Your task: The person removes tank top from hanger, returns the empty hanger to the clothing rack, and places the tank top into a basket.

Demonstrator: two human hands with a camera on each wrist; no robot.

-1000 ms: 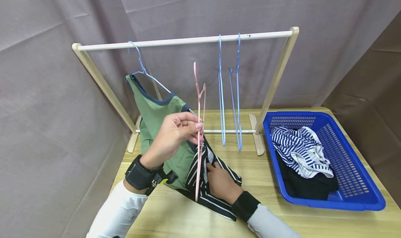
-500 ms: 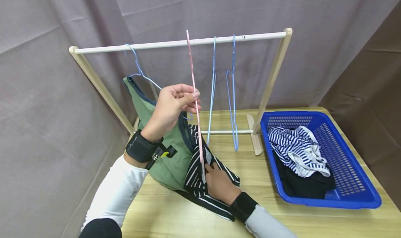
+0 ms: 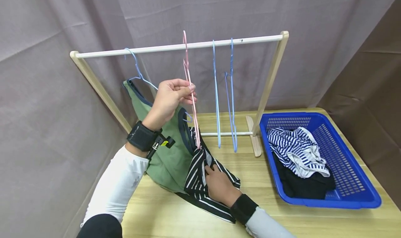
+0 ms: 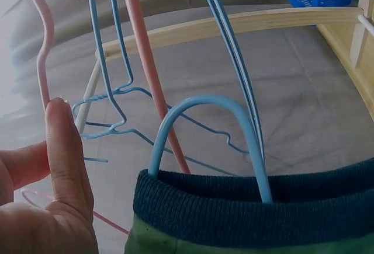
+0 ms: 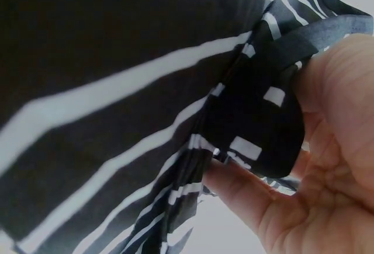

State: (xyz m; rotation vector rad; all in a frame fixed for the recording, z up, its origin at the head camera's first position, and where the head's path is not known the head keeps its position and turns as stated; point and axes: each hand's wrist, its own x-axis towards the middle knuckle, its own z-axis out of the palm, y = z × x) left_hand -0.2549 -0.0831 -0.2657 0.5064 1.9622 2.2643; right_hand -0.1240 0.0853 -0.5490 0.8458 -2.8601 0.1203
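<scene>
My left hand pinches a pink clothes hanger between thumb and fingers, near the middle of the head view. The hanger stands nearly upright, seen almost edge-on, and its hook overlaps the white rail. Below, my right hand grips a black shirt with white stripes by a bunched opening; the right wrist view shows thumb and fingers in the striped cloth. Behind my left arm, a green top with dark trim hangs from a blue hanger. That hanger's rounded end pokes out of a trimmed opening.
The white rail runs between wooden posts on the table. Two bare blue hangers hang on it, right of the pink one. At the right, a blue basket holds a blue-and-white striped garment and black cloth.
My left hand has raised the pink hanger up and slightly left, from in front of the striped shirt to rail height. My right hand has kept its grip on the shirt.
</scene>
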